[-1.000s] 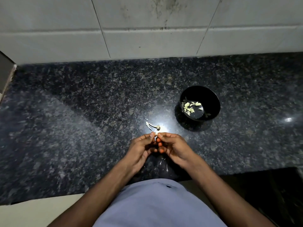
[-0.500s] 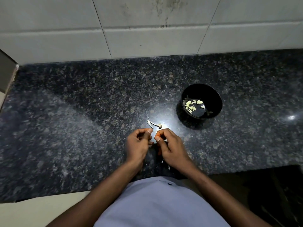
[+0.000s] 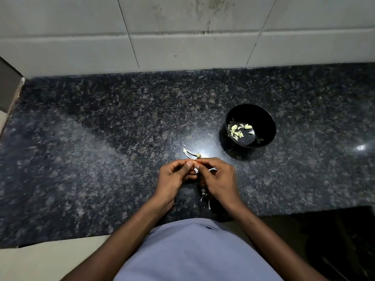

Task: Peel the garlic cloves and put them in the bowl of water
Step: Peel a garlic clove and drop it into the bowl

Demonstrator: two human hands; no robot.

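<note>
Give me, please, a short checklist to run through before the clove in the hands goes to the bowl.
1. Clove held: ok, pinched between left hand and right hand.
2. Clove fully peeled: cannot tell, fingers hide it.
3. Bowl upright: ok.
4. Peeled cloves already inside: ok.
5. Path to bowl: ok, bare counter between.
6. Skins kept outside bowl: ok, on counter.

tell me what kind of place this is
Most likely a home kitchen. A speckled dark granite countertop meets a pale tiled wall, and a black bowl holding peeled garlic cloves in water stands on it, with garlic skins lying beside it.
</note>
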